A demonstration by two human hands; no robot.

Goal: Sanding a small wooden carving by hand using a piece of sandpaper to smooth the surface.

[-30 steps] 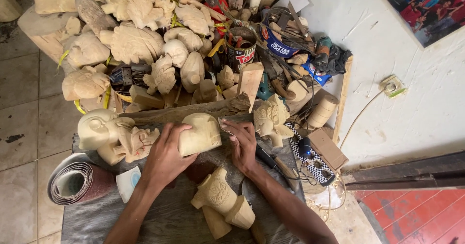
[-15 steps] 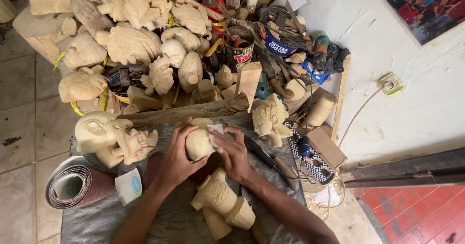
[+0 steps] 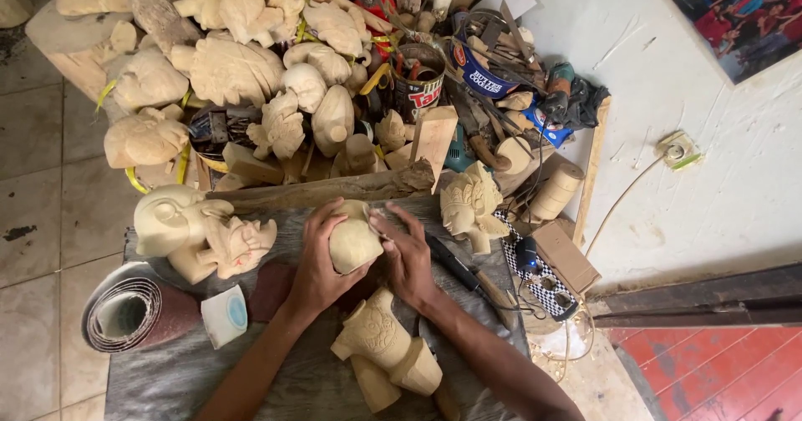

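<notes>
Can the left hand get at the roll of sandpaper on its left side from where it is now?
Probably yes, but not while busy. The left hand grips the pale wooden carving together with the right hand. The sandpaper roll lies open on the cloth, with only a small tape roll between them.

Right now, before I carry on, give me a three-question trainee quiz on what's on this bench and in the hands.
1. True or false: both hands grip the same wooden carving.
2. Which lies at the bench's left corner: A) a sandpaper roll, B) a glass jar, C) a hammer?
3. What stands between the forearms, nearest the camera?

Key
1. True: the left hand and the right hand both clasp it.
2. A.
3. A pale carved figure with a round-eyed face.
</notes>
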